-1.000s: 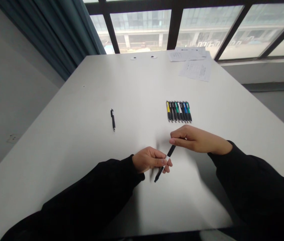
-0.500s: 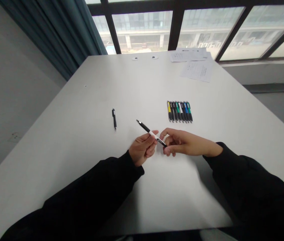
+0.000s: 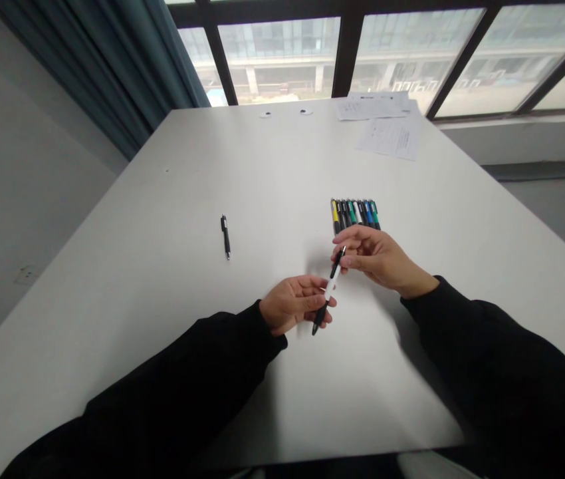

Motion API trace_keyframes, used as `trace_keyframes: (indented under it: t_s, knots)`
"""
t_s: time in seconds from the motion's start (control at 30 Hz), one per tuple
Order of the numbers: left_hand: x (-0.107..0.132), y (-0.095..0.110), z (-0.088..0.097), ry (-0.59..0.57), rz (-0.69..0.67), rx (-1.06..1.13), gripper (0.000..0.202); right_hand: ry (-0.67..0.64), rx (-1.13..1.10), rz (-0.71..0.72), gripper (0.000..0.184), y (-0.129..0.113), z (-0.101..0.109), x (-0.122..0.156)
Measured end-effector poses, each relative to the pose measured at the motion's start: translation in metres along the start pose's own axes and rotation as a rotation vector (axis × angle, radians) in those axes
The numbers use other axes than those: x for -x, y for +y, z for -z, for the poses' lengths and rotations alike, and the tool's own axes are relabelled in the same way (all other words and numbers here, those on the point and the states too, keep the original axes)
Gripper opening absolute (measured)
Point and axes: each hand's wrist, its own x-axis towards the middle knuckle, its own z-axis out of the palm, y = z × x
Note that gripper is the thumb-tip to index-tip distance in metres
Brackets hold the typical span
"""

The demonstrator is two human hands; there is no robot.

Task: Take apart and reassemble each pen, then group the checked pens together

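Note:
A black-and-white pen (image 3: 331, 285) is held between both hands above the table, its clip end up at the right and its dark grip end pointing down toward me. My left hand (image 3: 296, 305) pinches the pen near the grip with thumb and fingers. Around the clip end, my right hand (image 3: 375, 256) has its thumb and fingers closed. Just beyond the right hand lies a row of several pens (image 3: 355, 211) in yellow, black, green, white and blue; the hand hides their lower ends. A single black pen (image 3: 226, 237) lies apart on the left.
The white table (image 3: 173, 319) stretches to the windows. Printed papers (image 3: 387, 136) lie at its far right, and two small white oval pieces (image 3: 306, 112) with dark spots sit at the far edge. A blue curtain (image 3: 98, 60) hangs at the left.
The pen has swung from pointing up-left to pointing down toward me. My right hand has moved up and now covers the lower ends of the pen row.

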Motion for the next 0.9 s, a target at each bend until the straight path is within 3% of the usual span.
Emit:
trace_keyframes:
  t_s: [0.07, 0.23, 0.67, 0.8, 0.83, 0.9]
  knots:
    - [-0.001, -0.001, -0.001, 0.024, 0.018, -0.037, 0.049, 0.025, -0.064, 0.020, 0.040, 0.007, -0.004, -0.002]
    - [-0.001, 0.000, -0.003, 0.057, -0.001, -0.090, 0.049, 0.044, -0.103, 0.015, 0.022, 0.017, -0.006, -0.003]
    - [-0.001, -0.001, -0.004, 0.086, -0.018, -0.093, 0.050, 0.021, -0.034, -0.007, 0.025, 0.014, -0.005, -0.003]
    - [-0.003, 0.002, -0.004, 0.107, -0.049, -0.054, 0.050, 0.116, 0.099, 0.024, 0.038, 0.013, -0.014, -0.002]
    - [-0.004, 0.004, -0.002, 0.137, -0.073, -0.039, 0.050, 0.180, 0.176, 0.051, 0.042, 0.013, -0.019, 0.000]
    - [-0.009, 0.008, 0.002, 0.228, -0.141, -0.028, 0.050, 0.289, 0.485, 0.102, 0.031, 0.014, -0.031, 0.006]
